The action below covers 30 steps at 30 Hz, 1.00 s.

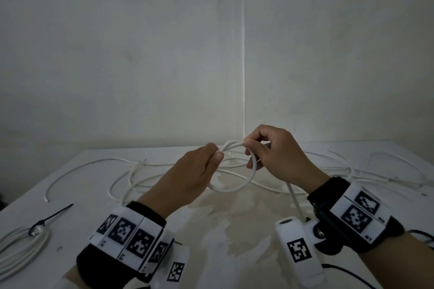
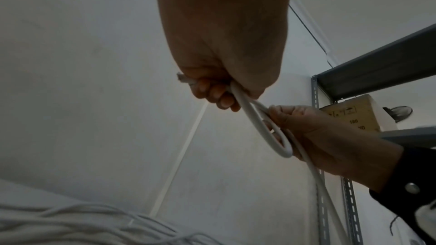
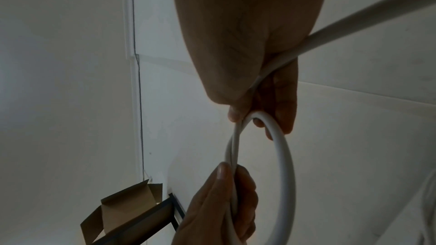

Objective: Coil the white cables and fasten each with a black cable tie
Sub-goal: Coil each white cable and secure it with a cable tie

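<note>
At the lower left of the head view a finished coil (image 1: 16, 251) lies on the surface (image 1: 211, 230), fastened with a black cable tie (image 1: 50, 216). Mid-frame, above the surface, the left hand (image 1: 195, 171) pinches the crossing of a white cable (image 1: 237, 187) while the right hand (image 1: 277, 155) grips the first loop; coiling seems just begun. Next, the right hand likely draws in slack for another turn. Farther back, loose cables (image 1: 131, 171) sprawl toward the wall; the surface's far edge is close, with open room at the sides.

loose cables (image 1: 178, 172) across far table (image 1: 234, 230), tied coil (image 1: 18, 248) near-left
</note>
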Available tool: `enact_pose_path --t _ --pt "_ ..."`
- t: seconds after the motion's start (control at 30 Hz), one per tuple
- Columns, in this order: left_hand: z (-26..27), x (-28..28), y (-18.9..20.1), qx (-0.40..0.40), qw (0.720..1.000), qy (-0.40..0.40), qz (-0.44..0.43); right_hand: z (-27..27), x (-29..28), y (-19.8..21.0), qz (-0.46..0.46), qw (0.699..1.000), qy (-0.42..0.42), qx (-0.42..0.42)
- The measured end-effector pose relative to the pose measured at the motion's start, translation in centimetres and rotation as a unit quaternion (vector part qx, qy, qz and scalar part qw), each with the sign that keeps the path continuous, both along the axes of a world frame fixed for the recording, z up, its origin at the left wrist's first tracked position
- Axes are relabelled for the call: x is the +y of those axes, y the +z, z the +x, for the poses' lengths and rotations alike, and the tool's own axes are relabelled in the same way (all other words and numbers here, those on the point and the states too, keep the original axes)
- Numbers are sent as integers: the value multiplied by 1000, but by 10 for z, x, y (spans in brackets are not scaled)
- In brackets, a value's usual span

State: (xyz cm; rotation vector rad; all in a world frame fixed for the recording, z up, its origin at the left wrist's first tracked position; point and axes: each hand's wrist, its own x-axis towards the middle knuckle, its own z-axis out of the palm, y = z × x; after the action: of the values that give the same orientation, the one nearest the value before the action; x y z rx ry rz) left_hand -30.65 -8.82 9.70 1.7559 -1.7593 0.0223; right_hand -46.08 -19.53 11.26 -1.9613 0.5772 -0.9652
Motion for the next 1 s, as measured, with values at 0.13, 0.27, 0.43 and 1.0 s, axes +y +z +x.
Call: enact_pose_path --t 0.13,0.27,0.43,1.0 --pt "2 1 0 125 992 -9 30 -1 0 -1 -7 1000 1 5" --pt "3 1 1 326 941 -40 79 0 0 -6 -18 1000 -9 1" --pt "-9 2 6 545 831 -83 68 1 0 -5 -20 1000 -10 -10" --pt "-16 1 18 455 889 -1 46 0 -8 2 -53 998 3 15"
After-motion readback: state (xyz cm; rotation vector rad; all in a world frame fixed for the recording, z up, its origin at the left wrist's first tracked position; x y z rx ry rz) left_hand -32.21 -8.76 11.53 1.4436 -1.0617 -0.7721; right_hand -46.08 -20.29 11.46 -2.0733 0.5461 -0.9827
